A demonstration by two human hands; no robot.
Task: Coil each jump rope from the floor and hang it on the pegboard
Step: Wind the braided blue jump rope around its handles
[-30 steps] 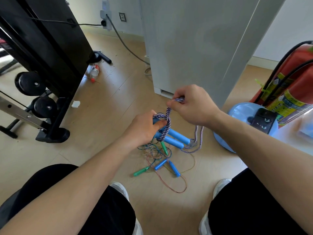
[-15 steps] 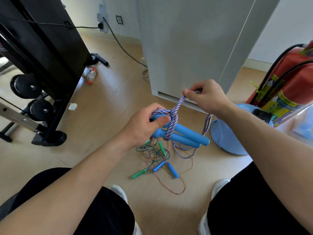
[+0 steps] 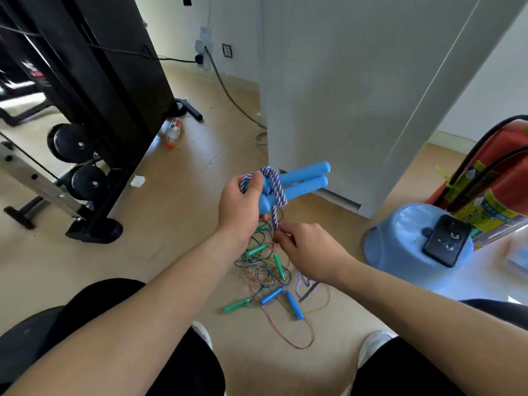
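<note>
**Which way it hangs, and who's closer**

Left hand (image 3: 241, 207) is curled round both blue handles (image 3: 303, 181), held up off the floor (image 3: 171, 224) and pointing up-right at the white cabinet (image 3: 343, 81). The braided rope (image 3: 275, 187) is looped round them and drops straight down to the right hand (image 3: 310, 252) below, whose fingertips (image 3: 283, 235) pinch it (so the right is the one placed for the next wrap, I reckon). Loose tail trails to the floor beside the thin ropes (image 3: 265, 270). Pegboard's not in view.
</note>
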